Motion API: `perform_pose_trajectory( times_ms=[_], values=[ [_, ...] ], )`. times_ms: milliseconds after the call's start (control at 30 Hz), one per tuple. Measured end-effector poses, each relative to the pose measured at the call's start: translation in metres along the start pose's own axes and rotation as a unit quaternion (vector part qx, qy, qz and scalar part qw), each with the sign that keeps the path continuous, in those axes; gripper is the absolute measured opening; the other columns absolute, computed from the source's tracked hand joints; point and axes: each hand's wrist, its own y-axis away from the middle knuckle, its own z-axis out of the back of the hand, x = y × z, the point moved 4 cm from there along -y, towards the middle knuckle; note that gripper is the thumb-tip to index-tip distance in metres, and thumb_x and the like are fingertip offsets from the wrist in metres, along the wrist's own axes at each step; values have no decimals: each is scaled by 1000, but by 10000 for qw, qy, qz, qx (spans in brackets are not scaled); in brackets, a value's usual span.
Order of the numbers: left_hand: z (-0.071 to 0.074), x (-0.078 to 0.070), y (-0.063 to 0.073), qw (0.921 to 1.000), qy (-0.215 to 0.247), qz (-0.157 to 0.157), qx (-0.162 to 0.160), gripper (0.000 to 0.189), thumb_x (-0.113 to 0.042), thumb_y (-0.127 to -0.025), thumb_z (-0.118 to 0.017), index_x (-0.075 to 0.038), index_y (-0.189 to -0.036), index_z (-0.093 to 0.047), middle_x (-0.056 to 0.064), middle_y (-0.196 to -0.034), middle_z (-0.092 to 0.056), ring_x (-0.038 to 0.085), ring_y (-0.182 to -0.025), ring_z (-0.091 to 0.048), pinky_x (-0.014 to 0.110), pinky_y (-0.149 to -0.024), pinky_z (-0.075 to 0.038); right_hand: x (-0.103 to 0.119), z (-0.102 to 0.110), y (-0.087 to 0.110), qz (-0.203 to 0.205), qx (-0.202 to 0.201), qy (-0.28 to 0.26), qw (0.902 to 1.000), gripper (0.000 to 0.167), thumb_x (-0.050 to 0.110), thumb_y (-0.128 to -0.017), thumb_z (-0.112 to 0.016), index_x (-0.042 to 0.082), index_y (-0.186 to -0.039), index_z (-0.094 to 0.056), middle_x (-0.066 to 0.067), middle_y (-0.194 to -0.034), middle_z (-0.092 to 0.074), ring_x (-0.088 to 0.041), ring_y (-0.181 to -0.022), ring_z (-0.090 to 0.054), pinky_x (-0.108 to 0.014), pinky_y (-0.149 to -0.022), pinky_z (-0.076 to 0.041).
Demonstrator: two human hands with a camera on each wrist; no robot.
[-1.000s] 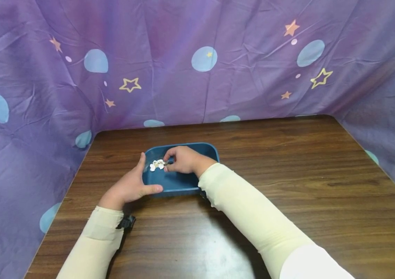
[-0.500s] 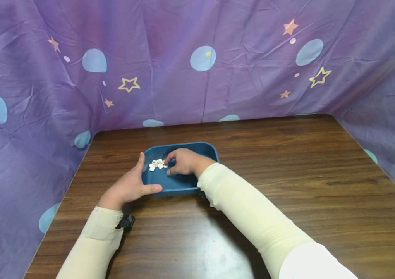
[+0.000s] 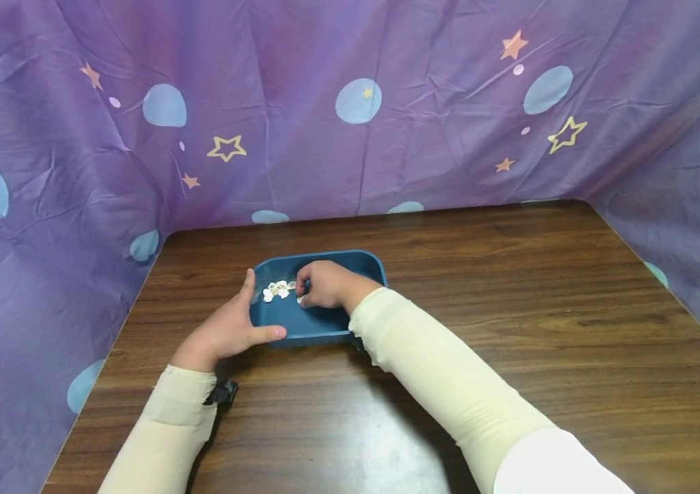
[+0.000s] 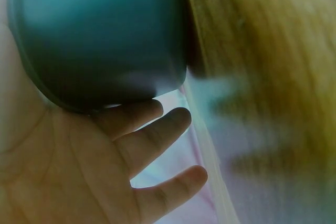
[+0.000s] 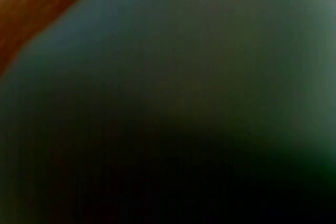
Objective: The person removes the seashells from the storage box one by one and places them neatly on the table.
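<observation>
In the head view a blue rectangular bin (image 3: 291, 319) sits on the table, with a cluster of small white, shell-like pieces (image 3: 277, 289) at the left inside it. My left hand (image 3: 226, 331) rests against the bin's left end, its thumb along the front rim. The left wrist view shows that palm against the bin's wall (image 4: 105, 35) and the fingers (image 4: 157, 135) fairly straight and spread. Inside the bin, right of the cluster, my right hand (image 3: 327, 283) pinches a small white piece (image 3: 300, 300), partly hidden by the fingertips. The right wrist view is too dark and blurred to show the hand's work.
The bin stands left of centre on a brown wood-grain table (image 3: 510, 309). Behind and beside the table hangs a purple curtain (image 3: 288, 103) printed with stars and blue ovals. A black strap piece (image 3: 222, 393) sticks out from my left wrist.
The right fingers were parted beside the cluster half a second ago; now they have drawn slightly right and closed on a white piece. The left hand keeps its place on the bin.
</observation>
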Motion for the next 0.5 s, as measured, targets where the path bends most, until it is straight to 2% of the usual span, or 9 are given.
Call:
perform_pose_trajectory(
  times_ms=[200, 300, 500],
  values=[
    [0, 0, 0, 10000, 16, -21, 4, 136, -62, -89, -78, -5, -165, 20, 32, -172, -8, 51, -156, -26, 63, -124, -27, 1, -1, 0, -148, 142, 44, 9998, 19, 11, -89, -84, 18, -105, -76, 0, -101, -71, -18, -92, -60, -35, -94, -49],
    [0, 0, 0, 10000, 18, -33, 6, 136, -62, -89, -78, -5, -165, 20, 32, -172, -8, 51, -156, -25, 63, -124, -27, 1, -1, 0, -217, 208, 141, 9994, 16, 10, -90, -83, 19, -102, -77, 1, -103, -72, -18, -94, -60, -34, -96, -49],
    [1, 1, 0, 10000, 20, -37, 7, 136, -62, -89, -78, -5, -165, 20, 32, -172, -8, 51, -156, -25, 63, -124, -27, 2, -2, 0, -242, 278, 71, 9993, 13, 10, -89, -83, 19, -92, -75, 3, -96, -71, -17, -91, -61, -33, -91, -48]
  ],
)
